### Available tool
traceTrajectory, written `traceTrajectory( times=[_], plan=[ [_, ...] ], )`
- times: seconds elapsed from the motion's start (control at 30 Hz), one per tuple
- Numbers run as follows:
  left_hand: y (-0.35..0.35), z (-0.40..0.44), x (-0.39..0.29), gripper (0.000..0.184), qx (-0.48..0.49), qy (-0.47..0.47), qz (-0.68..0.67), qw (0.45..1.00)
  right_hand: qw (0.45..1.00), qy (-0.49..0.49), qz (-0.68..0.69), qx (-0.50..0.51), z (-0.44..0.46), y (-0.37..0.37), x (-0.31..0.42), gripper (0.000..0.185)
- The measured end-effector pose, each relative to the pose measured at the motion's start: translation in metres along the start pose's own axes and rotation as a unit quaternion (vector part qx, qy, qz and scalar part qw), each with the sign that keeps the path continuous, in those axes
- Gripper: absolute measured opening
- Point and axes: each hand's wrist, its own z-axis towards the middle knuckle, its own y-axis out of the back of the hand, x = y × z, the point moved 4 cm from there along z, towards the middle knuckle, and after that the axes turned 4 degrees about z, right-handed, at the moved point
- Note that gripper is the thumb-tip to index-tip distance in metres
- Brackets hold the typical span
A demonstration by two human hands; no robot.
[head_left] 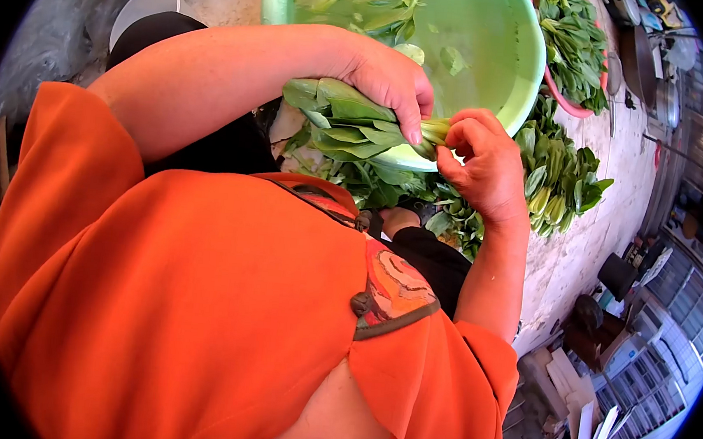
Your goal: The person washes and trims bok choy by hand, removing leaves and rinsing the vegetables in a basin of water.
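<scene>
My left hand (389, 80) is closed around a head of bok choy (355, 121), which lies sideways with its leaves pointing left. At the pale stem end on the right, the fingers of my right hand (480, 159) are pinched together; they touch the base, and the fingertips partly hide it. Both hands are over the near rim of a green basin (533, 60). Inside the basin, loose bok choy leaves (385, 7) float in water.
Bunches of bok choy (561, 182) lie on the floor right of the basin. A pink-rimmed tub (565, 103) behind them holds more greens. Loose leaves lie below my hands, near my foot (401, 222). Cardboard and clutter (577, 394) stand at the lower right.
</scene>
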Motion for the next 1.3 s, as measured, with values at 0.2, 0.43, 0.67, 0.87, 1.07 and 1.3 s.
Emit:
traceTrajectory(
  times=[0.2,0.43,0.67,0.87,1.07,1.3],
  plan=[
    [-0.006,0.003,0.002,0.059,0.045,0.011,0.044,0.998,0.999,0.027,-0.038,0.014,-0.003,-0.005,0.005,0.017],
    [-0.006,0.004,0.003,0.061,0.034,0.011,0.106,0.994,0.998,0.027,-0.050,0.034,-0.004,-0.005,0.006,0.016],
    [0.000,0.001,0.001,0.061,0.016,0.004,0.131,0.991,0.999,-0.004,0.034,0.019,-0.005,-0.006,-0.003,0.017],
    [-0.002,0.001,0.000,0.060,0.018,-0.011,0.117,0.993,0.987,-0.081,0.142,-0.003,-0.009,-0.005,-0.013,0.018],
    [-0.004,0.000,0.003,0.061,0.018,-0.009,0.128,0.992,0.998,-0.007,0.056,-0.012,-0.008,-0.009,-0.005,0.017],
    [-0.009,0.001,0.000,0.058,0.020,0.013,0.157,0.987,0.995,-0.071,0.052,0.050,-0.008,-0.015,0.004,0.013]
  ],
)
